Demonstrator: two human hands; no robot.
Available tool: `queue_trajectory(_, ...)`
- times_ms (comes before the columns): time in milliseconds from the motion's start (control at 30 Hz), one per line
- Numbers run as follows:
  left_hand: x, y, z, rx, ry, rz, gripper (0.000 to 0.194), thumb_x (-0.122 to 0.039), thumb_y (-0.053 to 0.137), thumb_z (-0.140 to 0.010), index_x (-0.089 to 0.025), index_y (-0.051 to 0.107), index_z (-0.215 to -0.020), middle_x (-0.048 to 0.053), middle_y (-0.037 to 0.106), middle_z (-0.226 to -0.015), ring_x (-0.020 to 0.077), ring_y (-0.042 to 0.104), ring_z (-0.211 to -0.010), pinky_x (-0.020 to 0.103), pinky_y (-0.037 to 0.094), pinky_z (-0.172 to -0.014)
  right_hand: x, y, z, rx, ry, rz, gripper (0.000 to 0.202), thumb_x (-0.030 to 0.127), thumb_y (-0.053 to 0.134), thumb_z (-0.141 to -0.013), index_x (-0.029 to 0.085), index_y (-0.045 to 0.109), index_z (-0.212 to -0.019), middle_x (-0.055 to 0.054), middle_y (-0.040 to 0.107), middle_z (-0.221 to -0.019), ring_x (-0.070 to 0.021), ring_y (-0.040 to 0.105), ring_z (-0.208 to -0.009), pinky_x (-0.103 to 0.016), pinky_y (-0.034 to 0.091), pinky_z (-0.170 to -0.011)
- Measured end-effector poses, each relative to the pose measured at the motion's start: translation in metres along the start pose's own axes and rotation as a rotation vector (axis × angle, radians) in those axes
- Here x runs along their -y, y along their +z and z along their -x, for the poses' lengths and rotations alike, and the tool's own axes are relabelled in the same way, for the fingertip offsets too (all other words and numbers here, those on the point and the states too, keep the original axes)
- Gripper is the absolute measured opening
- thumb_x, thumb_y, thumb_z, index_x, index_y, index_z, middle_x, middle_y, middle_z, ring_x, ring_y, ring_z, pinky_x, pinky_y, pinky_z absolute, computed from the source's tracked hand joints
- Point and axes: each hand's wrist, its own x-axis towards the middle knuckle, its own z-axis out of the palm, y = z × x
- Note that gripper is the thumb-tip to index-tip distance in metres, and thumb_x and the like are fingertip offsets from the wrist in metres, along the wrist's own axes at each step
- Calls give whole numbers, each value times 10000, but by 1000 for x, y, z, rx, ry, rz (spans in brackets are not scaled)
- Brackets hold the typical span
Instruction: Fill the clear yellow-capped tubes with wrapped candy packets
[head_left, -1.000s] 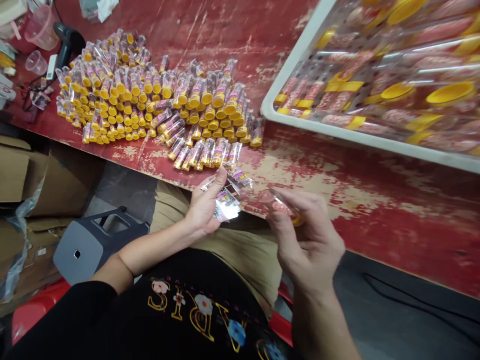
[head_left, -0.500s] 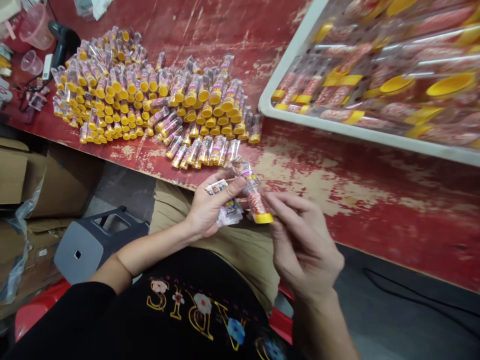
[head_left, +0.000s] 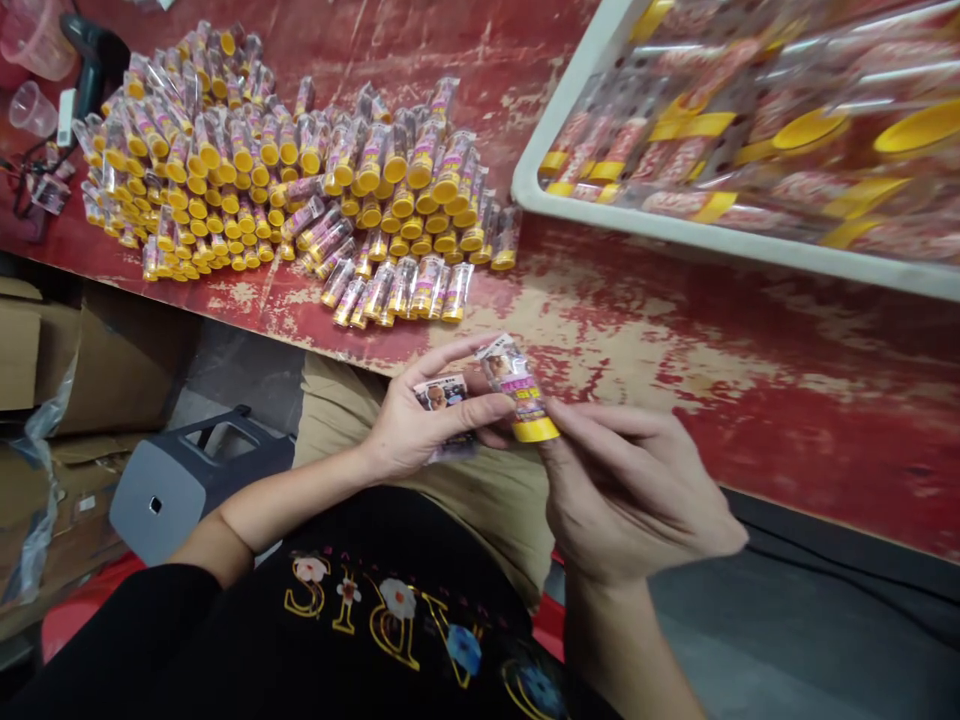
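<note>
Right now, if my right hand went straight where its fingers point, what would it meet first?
Your right hand would meet the yellow-capped tube at its fingertips first, then probably your left hand, though depth is hard to judge.

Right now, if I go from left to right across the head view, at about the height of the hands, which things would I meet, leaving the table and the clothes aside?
Cardboard boxes → grey box with a handle → left hand → yellow-capped tube → right hand.
</note>
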Motion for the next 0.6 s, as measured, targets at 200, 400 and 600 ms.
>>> queue_trajectory(200,5,-1,0,16,2,7,704,-322,1025,-583,-257,759,-1232,-8,778,-848,149,728,-625,273,604,-619,1,8,2,-111,10,1,530,49,875,-774,387,826,-1179,8,798,-898,-173,726,-707,-307,569,-600)
queue_trajectory(400,7,1,-2,14,9,28,703,-272,1022,-570,-251,755,-1220,-20,760,-793,144,718,-618,274,606,-637,-4,11,4,-153,47,40,295,151,893,-788,317,860,-1030,-5,791,-843,-176,730,-676,-317,605,-597)
queue_trajectory(600,8,0,-4,-38,-40,-3,740,-189,996,-595,-274,751,-1288,-4,757,-826,194,760,-737,308,610,-704,-9,15,5,-172,73,34,232,156,904,-775,294,859,-956,-9,788,-822,-180,719,-665,-318,577,-554)
